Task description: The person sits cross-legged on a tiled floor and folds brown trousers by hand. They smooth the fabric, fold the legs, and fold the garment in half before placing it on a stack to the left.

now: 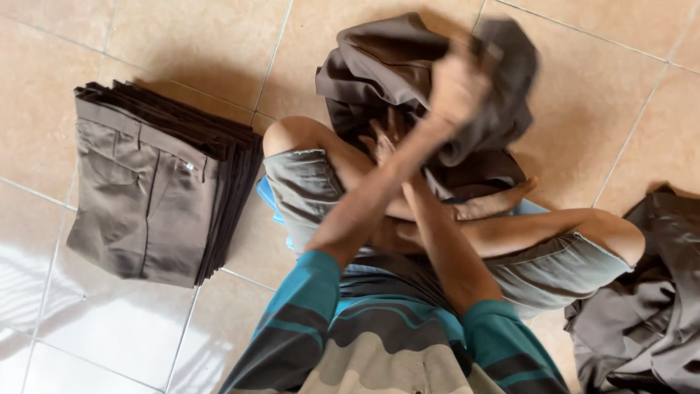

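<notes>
Beige glossy tiled floor [583,109] underneath everything, with thin grey joints. On the left side, a neat stack of folded brown cotton trousers [157,182], lying flat on the tiles, well apart from the hands. At the far right edge, a loose heap of unfolded dark brown garments [649,292], crumpled, partly cut off by the picture border. In the middle, crossed bare legs in grey shorts [554,270], sitting on the floor, and a striped teal and grey shirt [379,350] at the bottom.

Above the knees, a crumpled brown fabric garment [386,73], lifted off the floor, hanging in folds down to the lap. Forearms crossed one over the other, blocking the view of the lower part of this garment. Left hand [458,86] raised and blurred, clenched around the upper part of the cloth. Right hand [380,146] lower, pressed into the folds, mostly covered by the other forearm; grasp there impossible to tell.
</notes>
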